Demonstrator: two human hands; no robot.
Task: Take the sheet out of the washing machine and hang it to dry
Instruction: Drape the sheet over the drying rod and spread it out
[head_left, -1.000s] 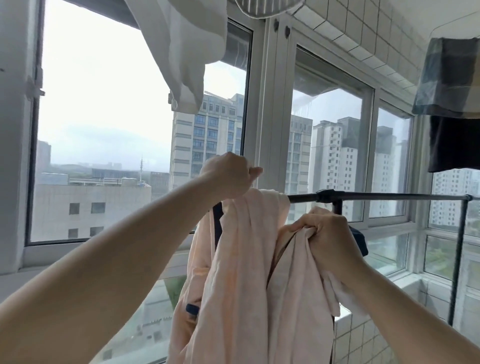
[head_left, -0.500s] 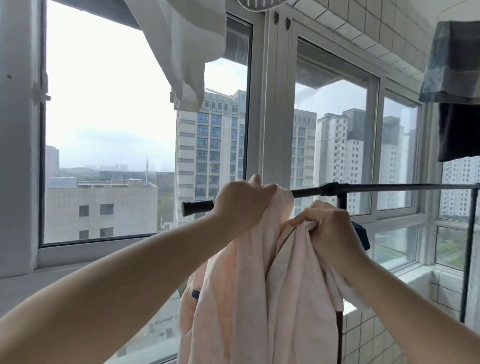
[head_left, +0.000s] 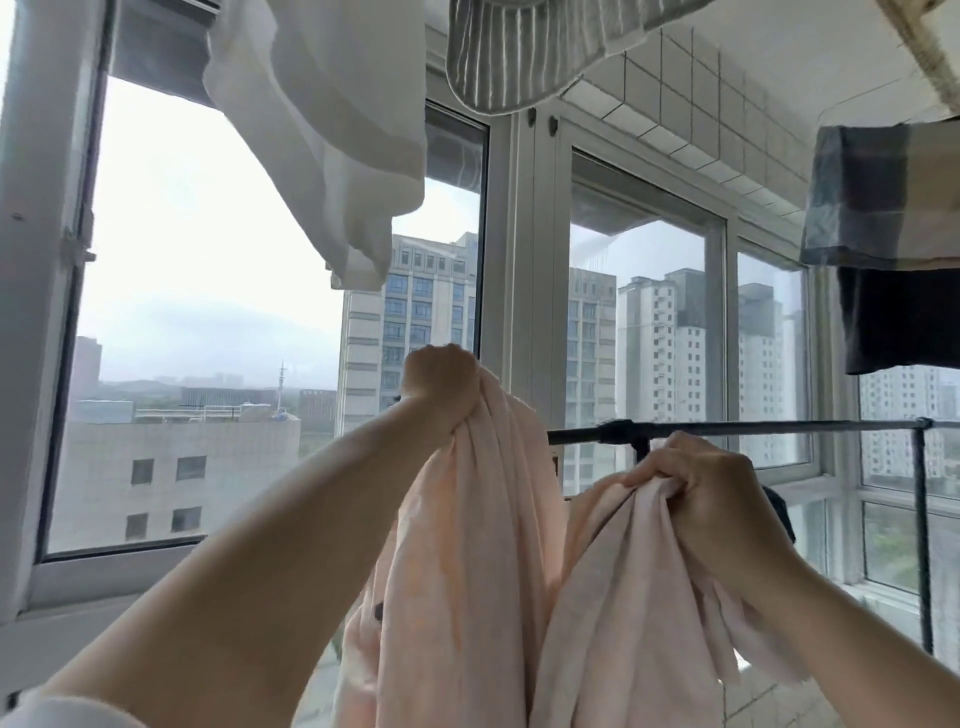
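Note:
A pale pink sheet hangs bunched in long folds from both my hands. My left hand grips one gathered part, raised above the black rail of the drying rack. My right hand grips a second bunch, lower and just in front of the rail. The sheet's folds hide the rail's left end. The lower part of the sheet runs out of the frame.
A white garment and a striped grey cloth hang overhead. A checked cloth over a dark one hangs at the upper right. Windows lie close behind the rack, whose black upright post stands at right.
My left hand has lifted its bunch of sheet up from the rail's left end and now holds it above the rail. My right hand keeps its grip just in front of the rail.

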